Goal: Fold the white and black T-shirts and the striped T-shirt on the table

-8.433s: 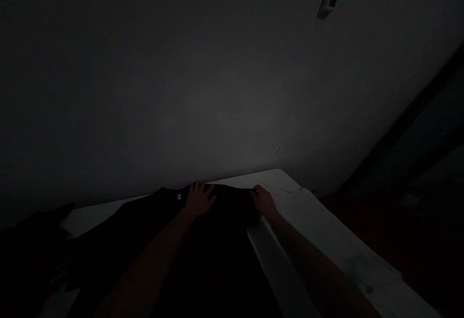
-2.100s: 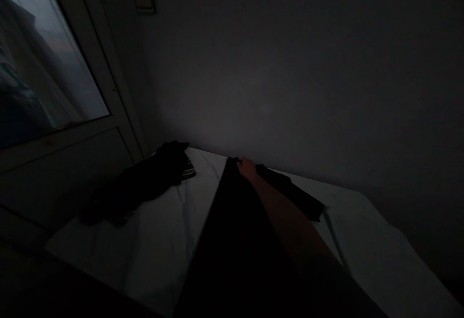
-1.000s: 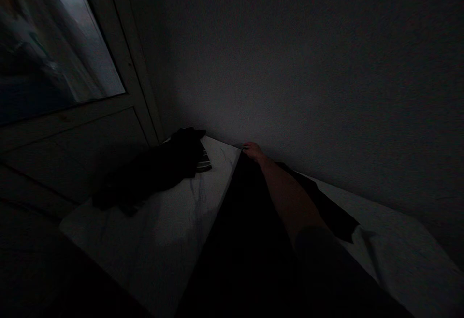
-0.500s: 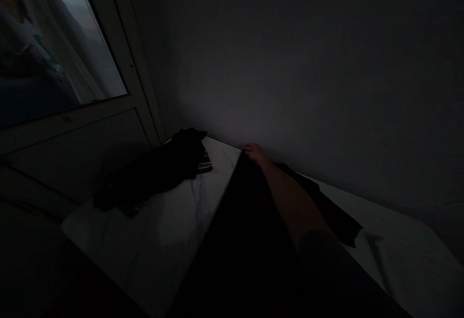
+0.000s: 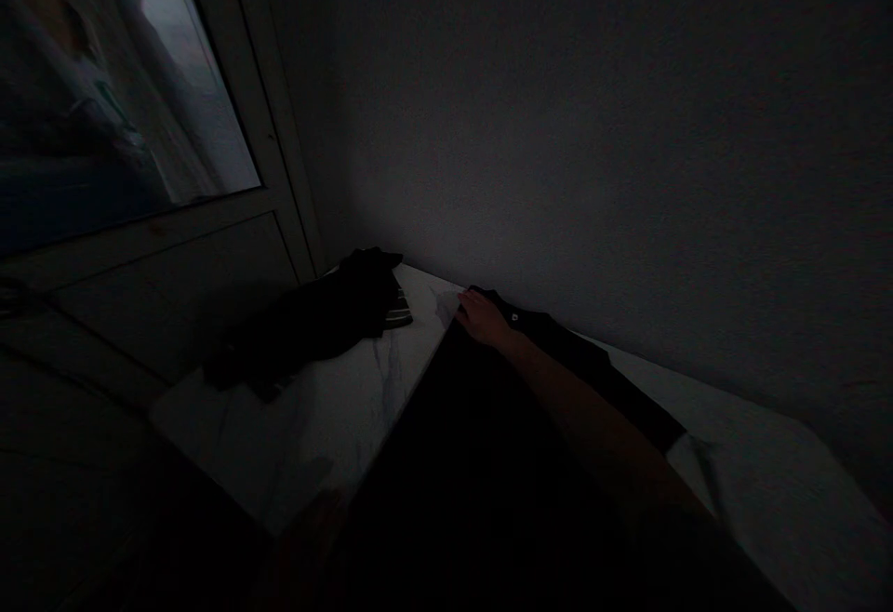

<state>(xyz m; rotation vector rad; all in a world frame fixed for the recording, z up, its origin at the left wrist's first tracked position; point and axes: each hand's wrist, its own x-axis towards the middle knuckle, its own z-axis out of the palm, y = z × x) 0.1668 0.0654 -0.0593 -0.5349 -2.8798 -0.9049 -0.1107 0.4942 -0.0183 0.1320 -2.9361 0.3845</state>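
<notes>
A black garment [image 5: 446,445] lies spread over the marble-patterned table [image 5: 363,398] and runs toward me. My right hand [image 5: 483,316] rests on its far end near the wall, fingers stretched out and lying on the cloth. Just beyond that hand, a small white mark shows on the fabric. Part of the garment extends to the right behind my right forearm. Down at the near left edge of the cloth, my left hand [image 5: 319,514] is barely visible in the dark. Its fingers cannot be made out.
A heap of dark clothes [image 5: 313,328], with a striped piece [image 5: 399,310] showing, lies at the table's left end. Beside it stands a door [image 5: 286,193] with a glass pane. A grey wall [image 5: 544,156] runs along the table's back edge.
My right hand has gone from the garment's far corner to lying flatter on the cloth, and the far edge now shows beyond it. My left hand has come dimly into view at lower left.
</notes>
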